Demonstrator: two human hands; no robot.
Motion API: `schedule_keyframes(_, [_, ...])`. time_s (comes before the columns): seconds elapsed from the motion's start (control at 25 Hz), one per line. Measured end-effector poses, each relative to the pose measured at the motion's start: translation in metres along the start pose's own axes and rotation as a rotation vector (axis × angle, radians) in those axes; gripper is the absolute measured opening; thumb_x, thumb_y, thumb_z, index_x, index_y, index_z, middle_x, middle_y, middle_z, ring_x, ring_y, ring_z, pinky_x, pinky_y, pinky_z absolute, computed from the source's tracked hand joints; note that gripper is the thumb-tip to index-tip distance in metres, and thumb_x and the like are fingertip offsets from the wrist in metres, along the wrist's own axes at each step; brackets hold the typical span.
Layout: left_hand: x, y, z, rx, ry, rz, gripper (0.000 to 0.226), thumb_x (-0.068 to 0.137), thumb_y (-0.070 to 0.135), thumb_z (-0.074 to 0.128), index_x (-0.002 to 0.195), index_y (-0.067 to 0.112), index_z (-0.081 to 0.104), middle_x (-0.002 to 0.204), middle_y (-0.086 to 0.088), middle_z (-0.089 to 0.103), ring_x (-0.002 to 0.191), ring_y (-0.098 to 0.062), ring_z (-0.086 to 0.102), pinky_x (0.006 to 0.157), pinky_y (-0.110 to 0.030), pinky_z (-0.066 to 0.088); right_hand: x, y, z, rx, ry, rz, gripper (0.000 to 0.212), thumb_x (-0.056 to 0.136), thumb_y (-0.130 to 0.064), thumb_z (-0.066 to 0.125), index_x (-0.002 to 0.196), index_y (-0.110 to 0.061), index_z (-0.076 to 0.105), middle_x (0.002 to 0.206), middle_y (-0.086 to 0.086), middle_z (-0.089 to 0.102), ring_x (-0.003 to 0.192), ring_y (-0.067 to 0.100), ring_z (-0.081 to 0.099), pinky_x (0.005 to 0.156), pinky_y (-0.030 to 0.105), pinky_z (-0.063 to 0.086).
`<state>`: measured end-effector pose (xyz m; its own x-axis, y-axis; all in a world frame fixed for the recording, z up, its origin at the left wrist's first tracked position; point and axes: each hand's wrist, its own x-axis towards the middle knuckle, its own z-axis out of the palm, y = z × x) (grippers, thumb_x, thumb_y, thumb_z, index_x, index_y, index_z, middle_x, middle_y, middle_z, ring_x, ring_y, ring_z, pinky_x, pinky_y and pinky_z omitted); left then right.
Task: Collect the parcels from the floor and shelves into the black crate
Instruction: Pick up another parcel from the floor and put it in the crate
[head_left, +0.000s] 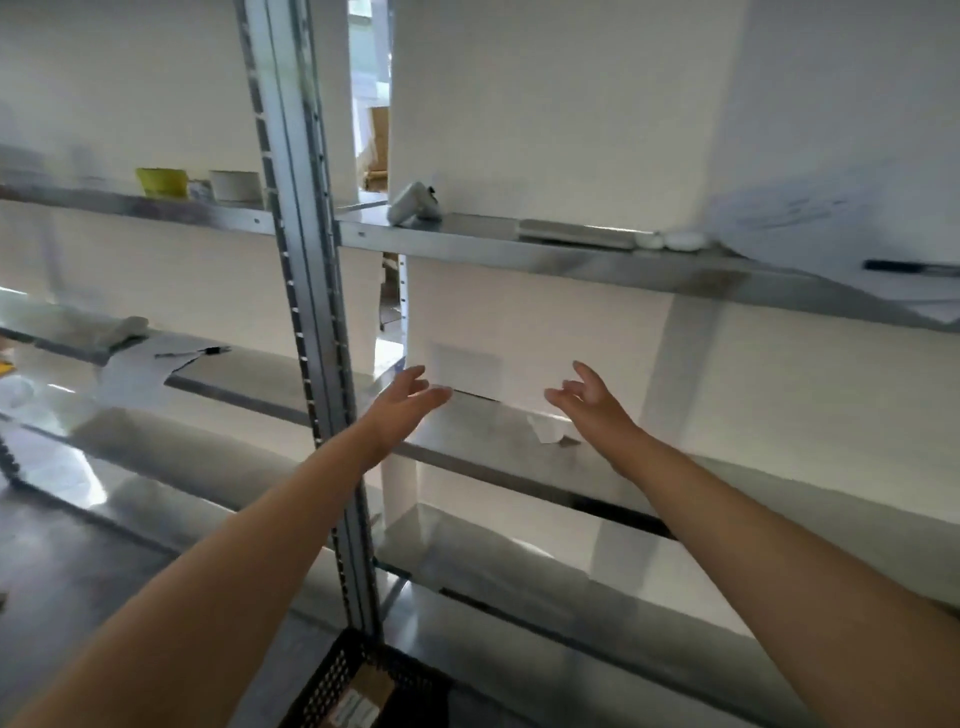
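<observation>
Here, facing a metal shelf rack (306, 312) with both bare arms stretched forward. Viewing, far left on the upper shelf, a yellow-green cup (162, 182) and a white roll (236, 185) standing near each other. Viewing, one level down, a sheet of paper (137, 374) with a pen (208, 352) lying on it. Looking down, at the foot of the rack's upright, onto the black crate (322, 683) containing a brown cardboard parcel (363, 693). Holding the left hand (402, 402) released over the middle shelf, fingers straight and slightly spread, gripping nothing. Seeing above it, on the upper shelf, a grey wrapped parcel (413, 203) lying tilted by the wall. Flanking with both hands a white flat parcel (465, 370) standing against the wall at the back of the middle shelf; too blurred for telling whether the left fingertips are touching it. Noting a small white scrap (545, 430) lying on that shelf just beside the right hand (589, 400). Holding the right hand released as well, fingers loosely spread, grasping nothing. Ending, far right on the upper shelf, at loose papers (789, 223) and a dark pen (904, 266).
</observation>
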<state>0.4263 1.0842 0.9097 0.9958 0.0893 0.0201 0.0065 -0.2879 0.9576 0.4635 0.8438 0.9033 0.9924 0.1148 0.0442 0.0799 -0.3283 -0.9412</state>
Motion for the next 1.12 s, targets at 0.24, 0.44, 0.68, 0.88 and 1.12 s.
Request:
schedule_keyframes(0.24, [-0.026,0.083,0.13,-0.017,-0.203,0.154,0.061,0.089,0.037,0.057,0.142,0.018,0.033,0.143,-0.005,0.043,0.114,-0.014,0.043,0.094,-0.028,0.031,-0.08,0.023,-0.156,0.072,0.271,0.027,0.081,0.085,-0.043,0.062,0.148,-0.027,0.014,0.148,0.003,0.035,0.13,0.018,0.039,0.095,0.027,0.03])
schedule_keyframes(0.44, [-0.046,0.158,0.239,0.019,-0.31,0.27,0.065,0.085,0.039,0.063,0.141,0.021,0.035,0.14,0.0,0.046,0.112,-0.01,0.046,0.09,-0.025,0.032,-0.155,0.039,-0.275,0.045,0.357,0.019,0.082,0.082,-0.048,0.063,0.147,-0.031,0.015,0.148,-0.001,0.036,0.132,0.018,0.037,0.095,0.03,0.03])
schedule_keyframes(0.68, [-0.107,0.192,0.417,0.047,-0.525,0.393,0.063,0.084,0.036,0.065,0.139,0.02,0.038,0.14,-0.003,0.046,0.121,-0.017,0.048,0.094,-0.029,0.037,-0.267,0.085,-0.417,0.021,0.57,0.085,0.084,0.08,-0.049,0.065,0.146,-0.032,0.017,0.148,-0.002,0.036,0.132,0.019,0.037,0.093,0.031,0.032])
schedule_keyframes(0.88, [-0.157,0.205,0.528,0.013,-0.661,0.424,0.064,0.083,0.038,0.065,0.138,0.021,0.039,0.139,-0.001,0.047,0.123,-0.017,0.047,0.091,-0.027,0.037,-0.351,0.126,-0.502,0.028,0.786,0.174,0.083,0.079,-0.047,0.066,0.146,-0.031,0.019,0.145,-0.002,0.04,0.12,0.014,0.042,0.091,0.03,0.032])
schedule_keyframes(1.12, [-0.184,0.212,0.626,0.085,-0.852,0.491,0.065,0.084,0.039,0.064,0.14,0.022,0.035,0.142,-0.001,0.044,0.126,-0.018,0.045,0.094,-0.027,0.037,-0.42,0.169,-0.543,0.043,0.964,0.259,0.081,0.082,-0.038,0.066,0.147,-0.024,0.019,0.142,0.003,0.043,0.118,0.014,0.043,0.093,0.026,0.031])
